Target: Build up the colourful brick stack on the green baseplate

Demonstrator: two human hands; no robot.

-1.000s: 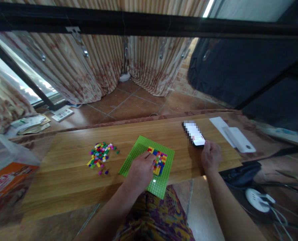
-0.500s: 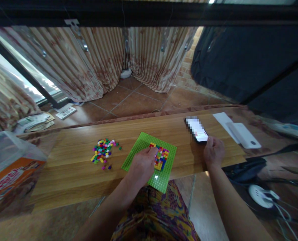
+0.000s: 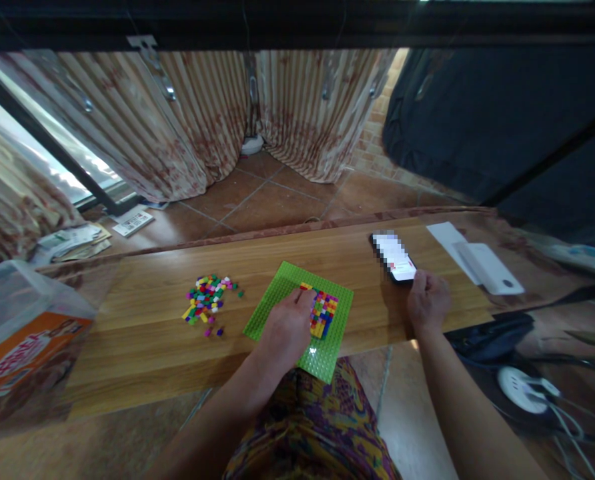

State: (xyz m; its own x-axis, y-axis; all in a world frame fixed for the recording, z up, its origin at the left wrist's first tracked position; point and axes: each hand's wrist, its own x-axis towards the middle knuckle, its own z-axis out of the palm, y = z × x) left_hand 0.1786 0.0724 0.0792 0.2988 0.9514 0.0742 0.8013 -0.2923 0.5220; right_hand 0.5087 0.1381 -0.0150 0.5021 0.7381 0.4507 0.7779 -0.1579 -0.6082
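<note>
A green studded baseplate [image 3: 267,303] lies at an angle near the table's front edge. On its right half sits a dense patch of small multicoloured bricks [image 3: 327,307]. My left hand [image 3: 287,327] reaches over the plate, fingers closed and tips down at the left side of that patch. Whatever is between those fingertips is hidden. My right hand [image 3: 427,303] is curled closed on the table's front part, beside the lower corner of a phone [image 3: 401,267] with a lit screen. No object shows in it. A loose pile of small coloured bricks [image 3: 207,297] lies left of the plate.
The wooden table [image 3: 142,347] runs across the view. A clear plastic tub with an orange label [image 3: 32,353] stands at the left. White flat items [image 3: 492,270] lie at the right end. A white power strip [image 3: 522,390] with cables is below right.
My left hand has barely shifted over the brick patch, its fingers still closed. My right hand stays by the phone. The whole view has moved very slightly.
</note>
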